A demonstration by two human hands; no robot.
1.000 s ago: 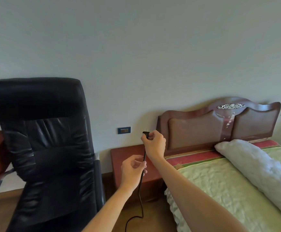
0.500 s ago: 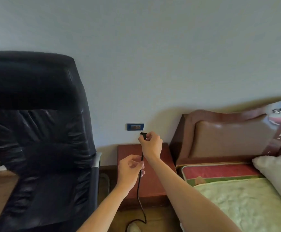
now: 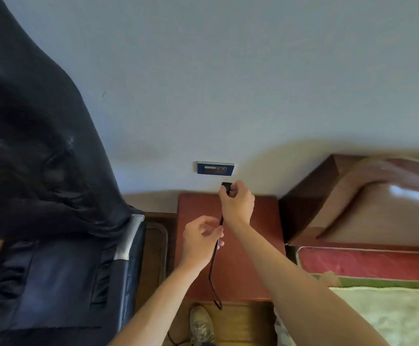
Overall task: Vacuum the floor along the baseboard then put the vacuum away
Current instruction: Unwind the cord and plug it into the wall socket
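Observation:
My right hand (image 3: 237, 208) grips a black plug (image 3: 226, 186) just below and right of a blue wall socket (image 3: 215, 168), apart from it. The black power cord (image 3: 213, 265) runs down from the plug over a red-brown nightstand (image 3: 258, 245) toward the floor. My left hand (image 3: 201, 242) pinches the cord a little below the right hand. The vacuum itself is out of view.
A black leather office chair (image 3: 41, 196) fills the left side, close to the nightstand. A bed (image 3: 378, 308) with a wooden headboard (image 3: 368, 203) lies on the right. A shoe (image 3: 201, 325) stands on the wooden floor (image 3: 243, 323) below the nightstand.
I have stepped closer to the wall; the socket and nightstand loom larger. My right hand with the plug has come nearer to the socket. Both hands keep their hold.

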